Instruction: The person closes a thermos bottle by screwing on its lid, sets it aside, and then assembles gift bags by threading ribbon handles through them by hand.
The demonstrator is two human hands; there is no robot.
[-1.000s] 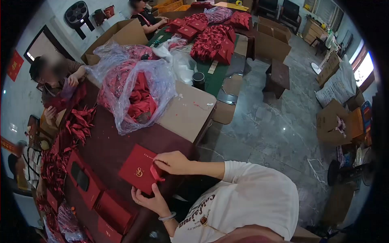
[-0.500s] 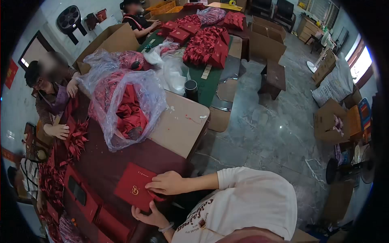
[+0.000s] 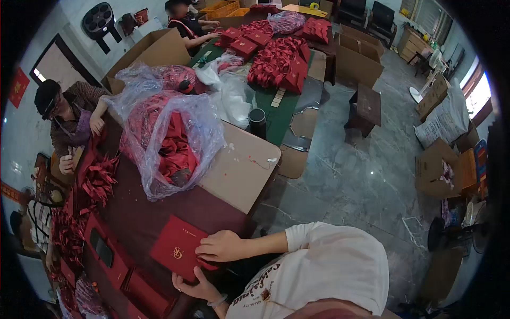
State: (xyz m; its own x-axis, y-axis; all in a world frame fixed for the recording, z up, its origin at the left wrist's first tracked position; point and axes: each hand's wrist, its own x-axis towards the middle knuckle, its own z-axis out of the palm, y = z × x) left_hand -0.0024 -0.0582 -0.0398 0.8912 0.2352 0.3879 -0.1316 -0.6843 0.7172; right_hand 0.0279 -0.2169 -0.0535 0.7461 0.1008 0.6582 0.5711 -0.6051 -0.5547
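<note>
A flat red box (image 3: 171, 245) with a gold emblem lies near the edge of the dark red table cover. My right hand (image 3: 223, 246) rests at its right side, fingers together and curled over the red ribbon (image 3: 207, 263), which they partly hide. With thumb and fingers, my left hand (image 3: 197, 287) holds the box's near corner; this hand has a ring and a bracelet. Left of the box, a dark phone (image 3: 101, 247) lies on another red box (image 3: 118, 267).
A clear plastic bag (image 3: 208, 139) of red ribbons sits beyond the box, beside a beige board (image 3: 239, 166). A dark cup (image 3: 257, 122) stands behind the board. One person (image 3: 71, 114) sits at the left, another (image 3: 186, 26) at the far end. A stool (image 3: 365, 109) stands on the floor.
The box has shifted slightly down and left in view. My right hand has gone from pinching the raised ribbon to pressing at the box's side. The person at the left has moved their hands.
</note>
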